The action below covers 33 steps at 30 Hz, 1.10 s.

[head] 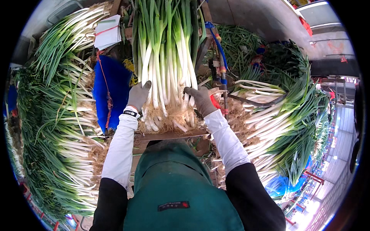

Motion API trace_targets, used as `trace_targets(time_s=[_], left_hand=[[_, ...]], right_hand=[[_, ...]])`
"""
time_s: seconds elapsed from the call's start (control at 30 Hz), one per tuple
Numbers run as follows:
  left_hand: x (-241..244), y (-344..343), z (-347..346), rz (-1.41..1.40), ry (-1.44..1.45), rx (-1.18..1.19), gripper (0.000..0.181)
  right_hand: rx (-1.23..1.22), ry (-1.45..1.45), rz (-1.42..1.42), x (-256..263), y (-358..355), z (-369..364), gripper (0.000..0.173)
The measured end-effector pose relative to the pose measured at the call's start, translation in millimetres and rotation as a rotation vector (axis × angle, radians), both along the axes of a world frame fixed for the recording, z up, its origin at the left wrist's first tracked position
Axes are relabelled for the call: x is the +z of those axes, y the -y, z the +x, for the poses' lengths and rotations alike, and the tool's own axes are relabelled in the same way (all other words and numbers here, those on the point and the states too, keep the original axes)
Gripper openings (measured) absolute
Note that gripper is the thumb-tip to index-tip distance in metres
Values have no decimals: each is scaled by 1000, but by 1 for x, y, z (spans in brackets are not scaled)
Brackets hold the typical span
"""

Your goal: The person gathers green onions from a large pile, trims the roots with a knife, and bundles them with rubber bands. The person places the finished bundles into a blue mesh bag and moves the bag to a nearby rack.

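Note:
A thick bundle of long green onions [167, 69] lies in a trough with dark side walls, its white stalks and rooty ends towards me and its green leaves pointing away. My left hand [139, 94], in a grey glove, rests against the left edge of the white stalks, thumb on the outer ones. On the right edge, my right hand [200, 99], gloved too, touches the stalks near the roots with thumb and fingers. Whether either hand grips any stalk cannot be told. Tangled roots [176, 121] lie over the board [173, 135] at the trough's near end.
Large piles of green onions stand at the left [72, 150] and right [268, 130]. Blue netting [111, 92] hangs left of the trough, below a stack of white cards [107, 32] with a red band. A metal post [224, 86] with a blue cord stands to the right.

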<state>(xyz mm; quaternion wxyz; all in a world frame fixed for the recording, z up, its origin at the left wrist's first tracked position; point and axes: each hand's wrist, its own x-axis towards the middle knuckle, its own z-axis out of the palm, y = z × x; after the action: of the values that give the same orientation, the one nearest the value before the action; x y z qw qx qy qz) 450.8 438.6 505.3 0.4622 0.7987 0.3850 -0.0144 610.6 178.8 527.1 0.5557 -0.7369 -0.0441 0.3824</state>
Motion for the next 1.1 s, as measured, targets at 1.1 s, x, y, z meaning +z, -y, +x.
trace_targets(time_s=[1.1], left_hand=[[-37,-3,-83,-327,94,92,80]], right_hand=[[1020,405,-655,12,-59,-26,40]])
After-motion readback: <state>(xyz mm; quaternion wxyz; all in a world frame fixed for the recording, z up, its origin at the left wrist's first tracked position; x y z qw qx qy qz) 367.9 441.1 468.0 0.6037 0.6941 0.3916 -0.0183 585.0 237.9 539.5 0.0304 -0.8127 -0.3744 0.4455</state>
